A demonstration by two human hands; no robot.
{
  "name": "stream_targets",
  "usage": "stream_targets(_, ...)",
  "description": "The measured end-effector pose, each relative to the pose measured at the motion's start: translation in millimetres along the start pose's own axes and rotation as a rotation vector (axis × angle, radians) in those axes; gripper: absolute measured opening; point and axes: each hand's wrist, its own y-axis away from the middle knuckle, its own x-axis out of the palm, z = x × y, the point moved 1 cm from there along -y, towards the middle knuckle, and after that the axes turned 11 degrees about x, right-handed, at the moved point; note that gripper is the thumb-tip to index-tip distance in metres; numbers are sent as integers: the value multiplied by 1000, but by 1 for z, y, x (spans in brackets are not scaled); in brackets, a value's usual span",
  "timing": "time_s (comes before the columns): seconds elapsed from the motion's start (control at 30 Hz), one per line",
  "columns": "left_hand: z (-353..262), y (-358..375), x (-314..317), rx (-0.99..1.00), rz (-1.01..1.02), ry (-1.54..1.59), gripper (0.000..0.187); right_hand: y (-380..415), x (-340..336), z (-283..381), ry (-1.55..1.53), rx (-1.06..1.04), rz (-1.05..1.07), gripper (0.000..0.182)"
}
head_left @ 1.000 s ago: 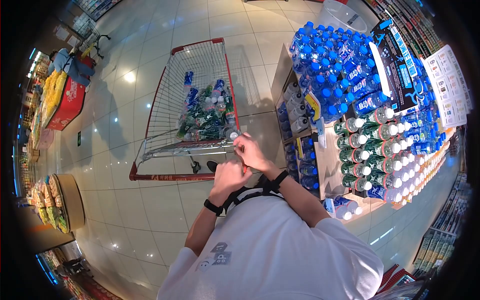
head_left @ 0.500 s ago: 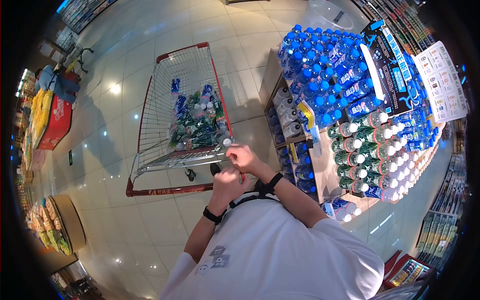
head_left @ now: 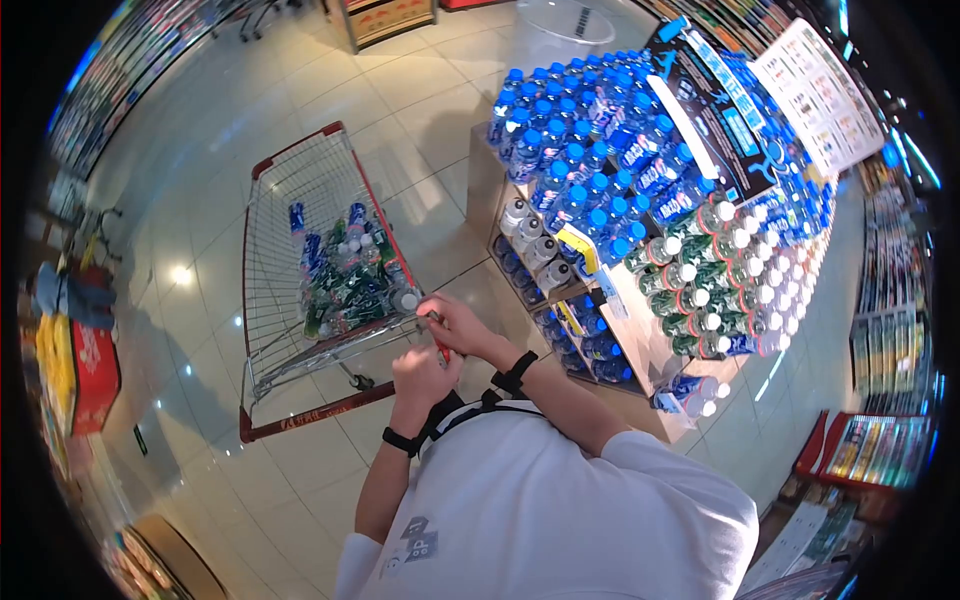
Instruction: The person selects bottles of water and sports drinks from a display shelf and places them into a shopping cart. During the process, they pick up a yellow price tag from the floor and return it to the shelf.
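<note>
A wire shopping cart [head_left: 318, 419] with red edges stands before me, holding several green-labelled and blue-labelled bottles [head_left: 350, 275]. My left hand [head_left: 425, 376] is closed at the near right corner of the cart, by the end of its red handle bar. Just above and to the right, my right hand [head_left: 458, 326] is curled round the same corner. A bit of red shows between the two hands. The fingers' undersides are hidden.
To the right is a large display of blue-capped bottles [head_left: 590, 150] and white-capped bottles [head_left: 690, 290] on a wooden stand [head_left: 625, 345]. A person in blue [head_left: 75, 295] is beside a red stand [head_left: 95, 375] at far left. Shelves line the upper left and right.
The cart and both hands have shifted left in view, and the cart sits lower. The bottle display has also shifted left. Both hands stay closed at the cart's corner.
</note>
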Motion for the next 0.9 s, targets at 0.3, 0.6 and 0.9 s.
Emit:
stream_targets(0.3, 87, -80, -34, -32, 140, 89, 37, 51, -81, -52, -156, 405, -504, 13)
stream_targets(0.6, 172, -158, -54, 51, 244, 96, 39, 150, -149, -5, 271, 867, -856, 17)
stream_targets(0.9, 219, -219, -63, 37, 223, -27, 40, 154, -204, -32, 354, 808, -1177, 25)
